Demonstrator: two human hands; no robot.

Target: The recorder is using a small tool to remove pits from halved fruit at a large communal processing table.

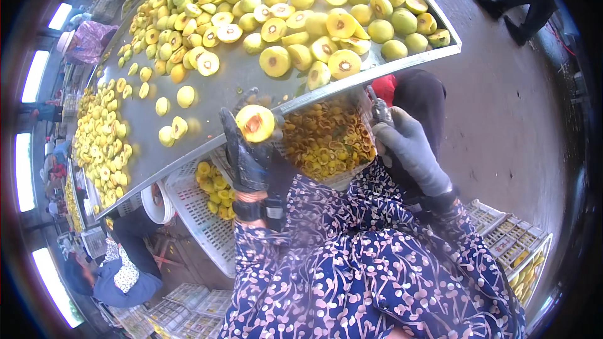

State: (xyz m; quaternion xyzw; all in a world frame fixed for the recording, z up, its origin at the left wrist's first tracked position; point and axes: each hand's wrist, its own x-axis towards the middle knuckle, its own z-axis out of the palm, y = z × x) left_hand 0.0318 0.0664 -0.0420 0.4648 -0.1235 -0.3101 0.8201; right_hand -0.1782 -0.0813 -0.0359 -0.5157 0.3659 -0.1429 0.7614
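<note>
My left hand (249, 167), in a dark glove, holds a halved yellow peach (255, 123) cut side up, with a reddish-brown hollow in its middle. It is just off the front rim of a metal sorting table (212, 99). In a grey glove, my right hand (414, 146) grips a small metal hand tool (380, 112) with a ridged handle; its narrow end points up towards the table edge. Between my hands, below the rim, a crate holds many cut yellow-brown fruit pieces (330, 136). Many peach halves (274, 61) lie cut side up or down on the table.
A white perforated crate (200, 230) with peach halves stands left of my lap, near a white bucket (158, 202). Stacked crates (509, 240) stand at right. One co-worker (127, 268) sits at lower left; another person's legs (530, 7) are at upper right.
</note>
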